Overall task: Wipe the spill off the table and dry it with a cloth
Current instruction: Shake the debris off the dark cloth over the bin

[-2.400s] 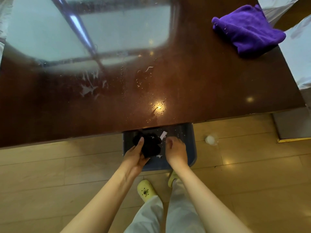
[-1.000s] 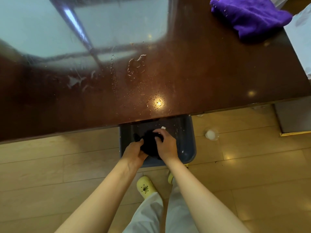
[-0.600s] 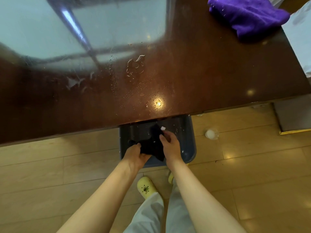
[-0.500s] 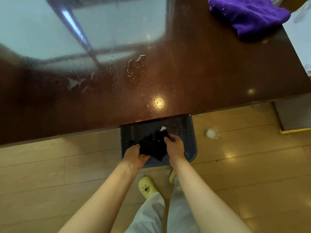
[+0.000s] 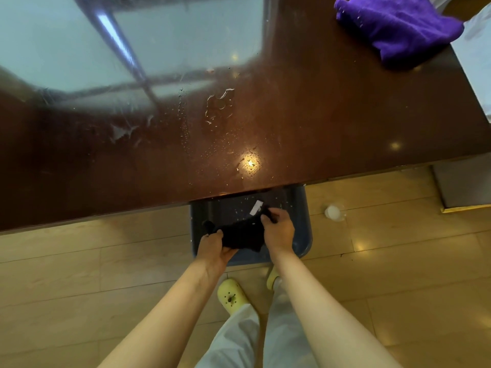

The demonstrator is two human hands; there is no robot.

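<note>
Both hands now pulling soft black cloth wider, pinching each end, over blue plastic tub.

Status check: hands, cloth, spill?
Left hand and right hand both gripping black cloth over blue bin. Spill on table, unwiped. Purple cloth untouched. Nothing blocking.

One view only: head-worn, wide-angle, looking steeply down and forward. Dark table fills the upper frame, its near edge crossing mid-picture; wooden floor below. Forearms run in from the bottom edge (close to the lens). No second view to share anything.
</note>
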